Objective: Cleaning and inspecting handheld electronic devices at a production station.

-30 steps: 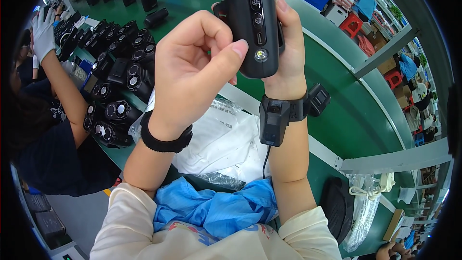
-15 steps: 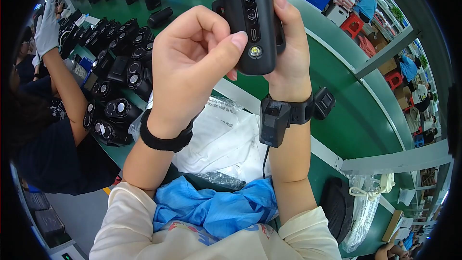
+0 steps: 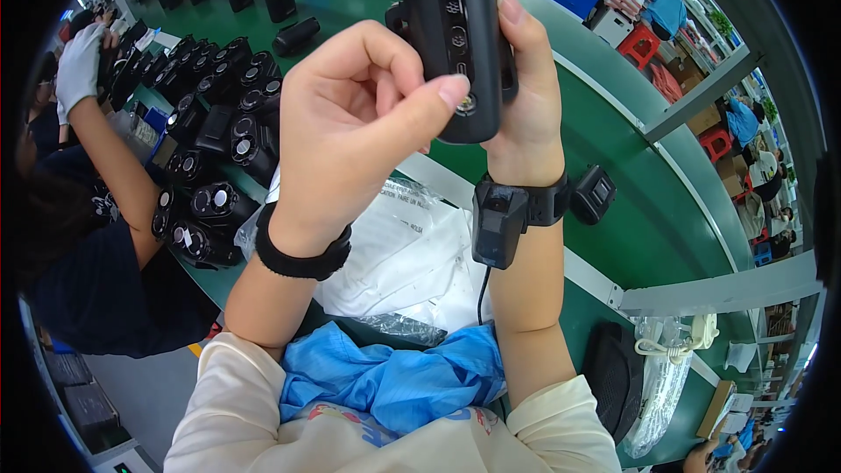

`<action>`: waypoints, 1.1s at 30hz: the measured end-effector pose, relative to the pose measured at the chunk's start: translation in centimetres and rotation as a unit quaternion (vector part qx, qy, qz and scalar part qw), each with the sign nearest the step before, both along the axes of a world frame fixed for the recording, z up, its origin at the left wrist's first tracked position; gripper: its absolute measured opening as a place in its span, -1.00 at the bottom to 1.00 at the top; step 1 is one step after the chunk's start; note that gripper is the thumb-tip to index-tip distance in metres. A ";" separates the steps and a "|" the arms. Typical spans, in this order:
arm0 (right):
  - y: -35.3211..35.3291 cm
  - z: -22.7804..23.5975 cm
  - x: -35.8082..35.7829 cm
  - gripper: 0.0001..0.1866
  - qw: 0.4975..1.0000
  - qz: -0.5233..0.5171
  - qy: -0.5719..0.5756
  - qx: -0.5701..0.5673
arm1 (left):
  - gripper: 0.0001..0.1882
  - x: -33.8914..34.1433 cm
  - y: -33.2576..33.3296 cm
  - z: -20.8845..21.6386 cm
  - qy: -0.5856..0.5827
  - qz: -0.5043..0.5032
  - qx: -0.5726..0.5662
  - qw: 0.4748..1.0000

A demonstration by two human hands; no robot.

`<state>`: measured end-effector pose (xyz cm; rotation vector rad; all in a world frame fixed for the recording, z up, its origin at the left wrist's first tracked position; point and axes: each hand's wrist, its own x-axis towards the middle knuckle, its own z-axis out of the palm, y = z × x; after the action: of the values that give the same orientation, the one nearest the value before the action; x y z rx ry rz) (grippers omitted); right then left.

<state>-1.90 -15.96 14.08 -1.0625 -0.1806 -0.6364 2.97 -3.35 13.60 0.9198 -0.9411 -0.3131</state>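
Head view: since half a second ago, the thumb of the left hand has slid down and to the right across the front of the black device. It lay beside the small slot; now its tip covers the upper part of the round lamp, which was fully in sight. I take this to mean that the handling has passed from the front's left edge to the lamp itself, though whether the thumb presses or only rubs cannot be told.

Held up at the upper middle of the frame, the device is grasped by the right hand, its thumb upright along the right side and its other fingers mostly hidden behind. The left hand's fingers are curled in at the left side; I cannot tell whether they grip.

The device is a rounded, matt black body, nearly upright, with a glossy dark strip down the front. Two round, patterned marks sit on that strip above the slot, and the lamp is near the bottom. Below lie white bags, and similar black gadgets crowd the left of the frame.
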 end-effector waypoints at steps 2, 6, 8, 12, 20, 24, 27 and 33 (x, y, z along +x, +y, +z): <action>0.3 0.1 0.1 -0.73 1.000 0.005 -0.006 0.018 | -0.80 0.0 0.0 0.0 -0.017 0.013 0.004 1.000; 0.7 0.5 0.0 -0.72 0.999 0.005 -0.010 0.035 | -0.79 0.0 -0.1 0.0 -0.057 0.020 0.023 0.998; 0.6 0.6 0.0 -0.71 0.999 0.003 -0.012 0.039 | -0.75 0.0 -0.2 -0.1 -0.063 0.001 -0.019 0.998; -0.4 0.2 -0.1 -0.71 0.999 0.013 -0.017 0.026 | -0.65 -0.1 -1.3 -0.9 -0.055 0.039 -0.064 0.996; -0.2 0.2 0.0 -0.64 0.973 -0.163 0.001 -0.164 | -0.50 0.0 -2.7 -1.3 0.063 0.040 -0.021 0.997; -0.6 0.7 -1.6 -0.81 0.942 -0.220 0.079 -0.240 | -0.47 1.0 -1.9 -2.0 0.072 -0.016 0.053 0.996; -2.8 0.5 -3.4 -0.62 0.875 -0.323 0.016 -0.360 | -0.44 2.4 0.3 -3.4 -0.012 -0.029 0.138 0.990; -11.5 -0.7 -14.1 -0.49 0.546 -0.406 0.508 -0.527 | -0.34 2.7 7.8 -5.5 -0.114 0.020 0.396 0.911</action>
<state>-16.02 -27.48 13.41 -2.6114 1.2125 -0.5744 5.71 4.50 8.13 1.7499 -1.0178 -0.5817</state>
